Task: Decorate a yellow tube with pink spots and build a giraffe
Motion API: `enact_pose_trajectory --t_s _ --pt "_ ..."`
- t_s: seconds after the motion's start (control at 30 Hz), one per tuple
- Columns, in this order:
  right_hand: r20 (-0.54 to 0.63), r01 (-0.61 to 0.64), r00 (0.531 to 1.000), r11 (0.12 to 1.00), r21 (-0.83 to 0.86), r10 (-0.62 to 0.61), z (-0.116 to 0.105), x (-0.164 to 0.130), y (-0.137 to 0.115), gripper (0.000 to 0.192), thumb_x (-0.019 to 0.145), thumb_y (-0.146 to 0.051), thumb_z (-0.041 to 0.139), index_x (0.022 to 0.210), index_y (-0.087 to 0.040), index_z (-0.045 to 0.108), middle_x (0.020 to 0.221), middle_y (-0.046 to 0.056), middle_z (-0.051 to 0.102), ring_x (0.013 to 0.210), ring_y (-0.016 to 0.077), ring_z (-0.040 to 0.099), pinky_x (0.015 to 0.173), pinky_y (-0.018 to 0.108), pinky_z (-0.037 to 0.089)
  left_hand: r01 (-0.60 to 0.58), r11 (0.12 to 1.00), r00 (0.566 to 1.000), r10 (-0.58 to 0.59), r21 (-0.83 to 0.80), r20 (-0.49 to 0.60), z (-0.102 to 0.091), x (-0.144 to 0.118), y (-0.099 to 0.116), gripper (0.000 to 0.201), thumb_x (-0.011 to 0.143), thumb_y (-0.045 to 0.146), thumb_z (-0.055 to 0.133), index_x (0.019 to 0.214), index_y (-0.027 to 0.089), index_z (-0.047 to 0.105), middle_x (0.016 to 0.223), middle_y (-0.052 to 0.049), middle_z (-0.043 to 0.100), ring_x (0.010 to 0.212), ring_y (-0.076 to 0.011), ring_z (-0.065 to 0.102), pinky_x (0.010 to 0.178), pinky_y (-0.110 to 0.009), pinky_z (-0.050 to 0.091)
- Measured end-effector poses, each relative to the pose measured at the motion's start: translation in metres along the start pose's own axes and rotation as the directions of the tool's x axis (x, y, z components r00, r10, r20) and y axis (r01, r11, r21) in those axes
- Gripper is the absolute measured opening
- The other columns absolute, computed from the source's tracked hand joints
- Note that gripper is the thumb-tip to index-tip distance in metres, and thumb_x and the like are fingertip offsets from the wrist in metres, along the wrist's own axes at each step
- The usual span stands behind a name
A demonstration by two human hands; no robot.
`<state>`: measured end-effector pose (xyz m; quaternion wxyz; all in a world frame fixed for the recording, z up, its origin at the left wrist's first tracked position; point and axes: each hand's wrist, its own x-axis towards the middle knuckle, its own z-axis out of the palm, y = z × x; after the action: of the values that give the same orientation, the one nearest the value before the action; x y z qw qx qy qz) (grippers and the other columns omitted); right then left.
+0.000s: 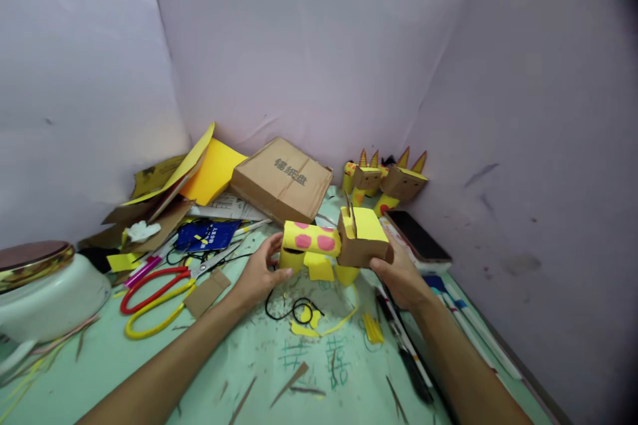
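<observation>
A handmade cardboard animal figure (313, 239) is between my hands in the middle of the table. Its yellow tube body has pink spots, its legs are yellow, and its box-shaped head (363, 254) is brown with a yellow top. My left hand (264, 272) grips the rear end, thumb in front and fingers behind. At the head's lower right corner, my right hand (399, 273) pinches the cardboard, its other fingers partly hidden. Below the figure lie a curled black cord (303, 309) and yellow paper scraps (305, 327).
Red-and-yellow scissors (187, 279) lie left, near a white pot-like object (50, 299). Behind are a brown cardboard box (284, 179) and yellow sheets (216, 169). Two similar figures (401, 184) stand at the back right, near a phone (417, 236). A black-handled cutter (413, 372) lies right.
</observation>
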<state>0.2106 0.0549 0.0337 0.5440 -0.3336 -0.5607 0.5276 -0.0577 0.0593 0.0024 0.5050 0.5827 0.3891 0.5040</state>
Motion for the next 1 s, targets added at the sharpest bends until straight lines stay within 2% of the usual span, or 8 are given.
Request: enact_pose_trajectory --t_s 0.07,0.17,0.3,0.47,0.63,0.77,0.93,1.0 --pt "0.048 0.007 0.999 1.0 -0.024 -0.006 0.0 -0.002 -0.002 0.093 0.06 -0.046 0.082 0.139 -0.025 0.036 0.138 0.011 0.052 0.124 0.0282 0.05 0.1 0.04 0.041 -0.012 1.0 1.0 0.012 -0.012 0.012 0.003 0.001 -0.003 0.077 0.06 0.033 0.076 0.127 0.015 0.044 0.136 -0.019 0.051 0.125 -0.0354 0.047 0.096 -0.044 0.043" --pt "0.08 0.006 0.997 0.998 -0.07 0.0 0.0 -0.002 -0.004 0.091 0.059 -0.046 0.083 0.137 -0.026 0.04 0.141 0.01 0.049 0.127 0.0273 0.047 0.101 0.039 0.04 0.003 1.0 1.0 -0.003 -0.003 -0.017 0.004 0.002 -0.006 0.079 0.059 0.031 0.075 0.128 0.012 0.041 0.133 -0.02 0.053 0.122 -0.0347 0.051 0.096 -0.044 0.042" --pt "0.015 0.002 1.0 0.998 -0.069 -0.001 -0.001 -0.001 -0.001 0.094 0.054 -0.044 0.086 0.135 -0.024 0.041 0.144 0.011 0.044 0.13 0.0266 0.043 0.104 0.038 0.038 0.045 0.999 0.997 -0.044 0.015 -0.061 0.006 0.002 -0.007 0.08 0.058 0.026 0.072 0.129 0.011 0.039 0.125 -0.019 0.058 0.113 -0.0324 0.057 0.095 -0.045 0.043" --pt "-0.046 -0.074 0.996 0.991 -0.111 0.07 -0.003 -0.002 0.005 0.078 0.058 -0.029 0.085 0.126 -0.024 0.047 0.129 0.009 0.06 0.115 0.0253 0.057 0.094 0.035 0.046 0.057 0.986 0.992 -0.038 0.159 -0.122 0.013 -0.002 0.003 0.056 0.062 0.015 0.064 0.116 0.016 0.053 0.116 -0.011 0.066 0.102 -0.0276 0.062 0.087 -0.042 0.048" --pt "-0.101 -0.07 0.993 0.988 -0.136 0.057 -0.005 -0.003 0.011 0.066 0.059 -0.027 0.084 0.116 -0.025 0.051 0.12 0.006 0.064 0.111 0.0246 0.058 0.093 0.035 0.047 0.062 0.939 0.989 -0.012 0.339 -0.146 0.016 -0.01 0.011 0.041 0.066 0.016 0.062 0.106 0.017 0.061 0.102 -0.008 0.07 0.083 -0.0237 0.063 0.074 -0.037 0.05" --pt "-0.06 -0.113 0.993 0.986 -0.125 0.107 -0.008 -0.004 0.014 0.068 0.059 -0.033 0.084 0.118 -0.023 0.05 0.123 0.008 0.063 0.117 0.0271 0.056 0.098 0.039 0.044 0.058 0.938 0.993 -0.018 0.342 -0.118 0.013 -0.013 0.004 0.046 0.065 0.017 0.064 0.111 0.016 0.059 0.102 -0.008 0.07 0.087 -0.0253 0.063 0.078 -0.039 0.049" --pt "0.015 -0.095 0.995 0.991 -0.094 0.096 -0.006 -0.004 0.009 0.074 0.056 -0.033 0.085 0.12 -0.023 0.048 0.131 0.011 0.057 0.122 0.0279 0.051 0.103 0.041 0.039 0.054 0.935 0.994 -0.018 0.352 -0.105 0.011 -0.015 0.001 0.056 0.064 0.019 0.066 0.119 0.017 0.054 0.111 -0.011 0.067 0.099 -0.0287 0.061 0.085 -0.042 0.047" --pt "-0.028 -0.073 0.997 0.996 -0.059 0.071 -0.007 -0.004 0.005 0.079 0.054 -0.034 0.086 0.122 -0.024 0.048 0.135 0.01 0.054 0.126 0.0275 0.047 0.105 0.041 0.037 0.058 0.93 0.993 -0.015 0.363 -0.12 0.011 -0.016 0.004 0.06 0.064 0.023 0.068 0.122 0.017 0.052 0.119 -0.013 0.063 0.105 -0.0305 0.059 0.089 -0.044 0.045"
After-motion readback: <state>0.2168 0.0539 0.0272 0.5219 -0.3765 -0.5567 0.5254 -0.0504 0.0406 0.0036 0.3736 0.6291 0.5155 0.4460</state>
